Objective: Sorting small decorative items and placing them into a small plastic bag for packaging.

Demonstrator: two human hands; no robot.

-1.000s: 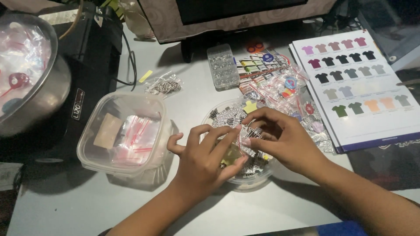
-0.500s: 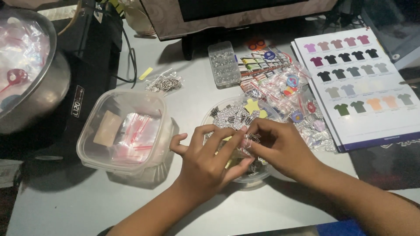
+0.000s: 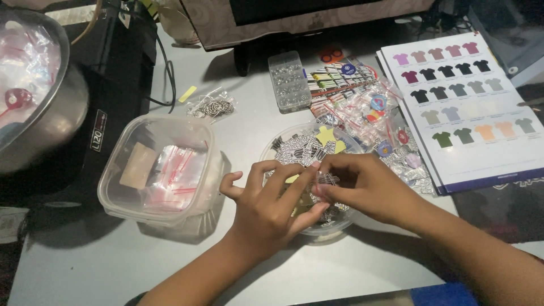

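1. The round clear bowl [image 3: 283,148] of small printed stickers serves as the landmark; it sits on the grey table [image 3: 249,122], and both hands meet right above its near half.
2. The left hand [image 3: 271,211] comes in from the near side, its fingers curled and its fingertips pinched against a small clear packet [image 3: 327,179] with dark print.
3. The right hand [image 3: 371,190] reaches in from the right of the bowl; thumb and forefinger are closed on the same packet, so the packet is held between the two hands, just over the bowl's contents.
4. Inside the bowl, at its far side, lie black-and-white stickers and a yellow star-shaped piece [image 3: 325,136].
5. Left of the bowl, just beside it, stands a square clear plastic tub [image 3: 158,170] holding small zip bags with red strips and a tan card.
6. Beyond the bowl, a clear compartment box [image 3: 289,81] lies on the table, and a small bag of metal rings [image 3: 212,106] lies to the far left of the bowl.
7. To the right of the bowl and beyond it spreads a heap of bagged colourful stickers [image 3: 371,107], and further right lies a colour chart of shirt shapes [image 3: 464,107].
8. Far left of the bowl, a metal bowl [image 3: 42,122] rests on a black machine [image 3: 116,96].
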